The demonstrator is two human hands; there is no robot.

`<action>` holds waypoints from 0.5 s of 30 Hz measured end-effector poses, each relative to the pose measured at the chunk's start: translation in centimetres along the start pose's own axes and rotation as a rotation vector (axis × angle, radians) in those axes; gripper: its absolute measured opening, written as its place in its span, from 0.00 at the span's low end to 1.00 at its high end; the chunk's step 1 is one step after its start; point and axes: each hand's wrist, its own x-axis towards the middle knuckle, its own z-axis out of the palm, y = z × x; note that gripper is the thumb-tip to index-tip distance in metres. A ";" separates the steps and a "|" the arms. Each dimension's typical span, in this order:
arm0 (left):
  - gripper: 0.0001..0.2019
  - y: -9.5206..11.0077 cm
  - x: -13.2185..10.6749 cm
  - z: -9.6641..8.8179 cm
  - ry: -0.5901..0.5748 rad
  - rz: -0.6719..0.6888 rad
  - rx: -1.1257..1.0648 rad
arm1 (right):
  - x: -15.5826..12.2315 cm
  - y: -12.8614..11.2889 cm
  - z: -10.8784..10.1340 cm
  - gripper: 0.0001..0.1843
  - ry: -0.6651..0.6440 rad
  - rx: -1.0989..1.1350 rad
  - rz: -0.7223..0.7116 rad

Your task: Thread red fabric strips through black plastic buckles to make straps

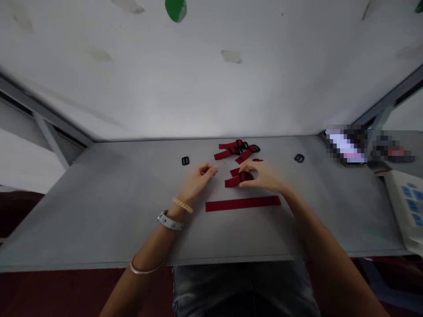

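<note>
My right hand [262, 177] pinches a short red webbing strap [232, 182] by its black slide buckle [243, 177], between thumb and fingers. Another strap lies just behind it, partly covered by my fingers. To the left, my left hand [199, 178] is loosely curled over the table, thumb apart from the fingers, with nothing visible in it. Its fingertips are a little blurred. Behind the hands, several red straps with black buckles [226, 152] are heaped together. In front lies a longer flat red strip [243, 203], without a buckle.
One loose black buckle [185, 161] sits left of the heap and another buckle [299, 158] to the right. A pixelated phone-like object [345, 145] and a white device with blue buttons [408, 204] stand at the right. A white wall [198, 97] closes the grey table's [115, 211] back.
</note>
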 end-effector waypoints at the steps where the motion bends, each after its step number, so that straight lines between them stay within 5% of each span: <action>1: 0.14 -0.3 0.2 -0.3 0.056 0.019 0.051 | 0.0 0.5 -0.1 0.14 -0.028 -0.061 -0.003; 9: 0.07 -2.5 2.0 -5.1 0.381 0.111 0.538 | 0.4 0.1 0.5 0.20 0.065 -0.332 -0.135; 15: 0.16 -4.1 2.2 -7.3 0.347 0.016 0.783 | -0.4 -2.7 3.8 0.17 -0.218 -0.224 -0.326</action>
